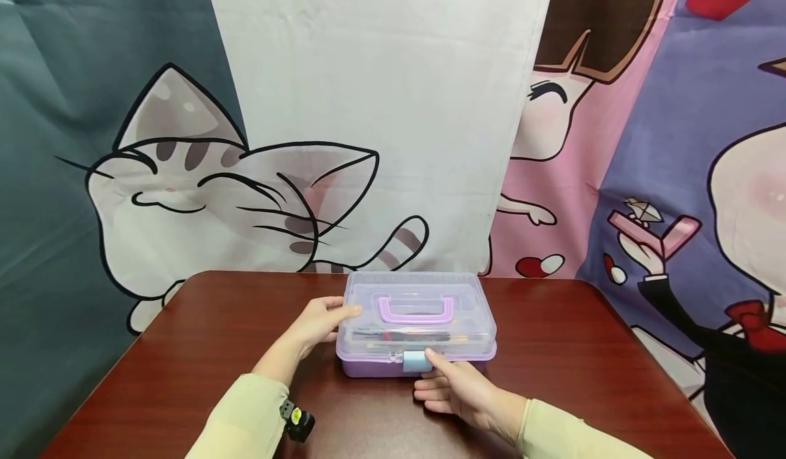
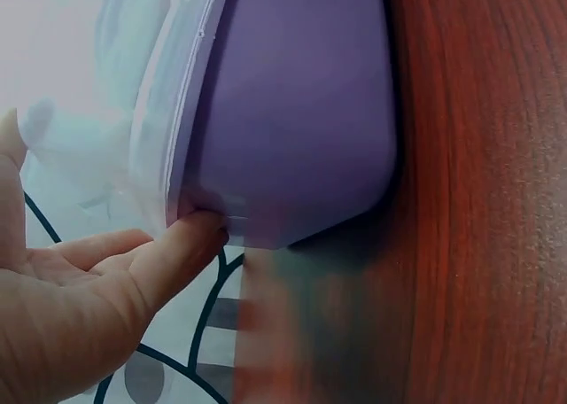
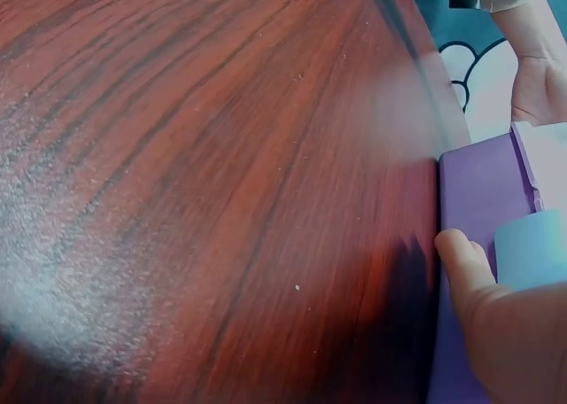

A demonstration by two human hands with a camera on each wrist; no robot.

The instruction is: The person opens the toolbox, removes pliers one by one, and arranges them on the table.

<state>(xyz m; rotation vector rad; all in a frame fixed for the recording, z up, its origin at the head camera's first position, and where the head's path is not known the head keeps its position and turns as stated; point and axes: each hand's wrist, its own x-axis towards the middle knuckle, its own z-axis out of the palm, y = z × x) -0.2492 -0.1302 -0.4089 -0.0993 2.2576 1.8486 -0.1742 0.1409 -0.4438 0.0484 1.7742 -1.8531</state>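
A storage box with a purple base, clear lid and purple carrying handle sits closed on the table. Slim items like pens or brushes show through the lid. My left hand grips the box's left side, thumb on the lid; in the left wrist view a finger touches the base just under the rim. At the front, my right hand holds the light-blue latch with its thumb at the latch's right edge and fingers below, against the purple front.
The box stands near the back edge of a reddish-brown wooden table. Behind it hangs a cloth backdrop printed with a cartoon cat and figures. A small black device is strapped at the left sleeve.
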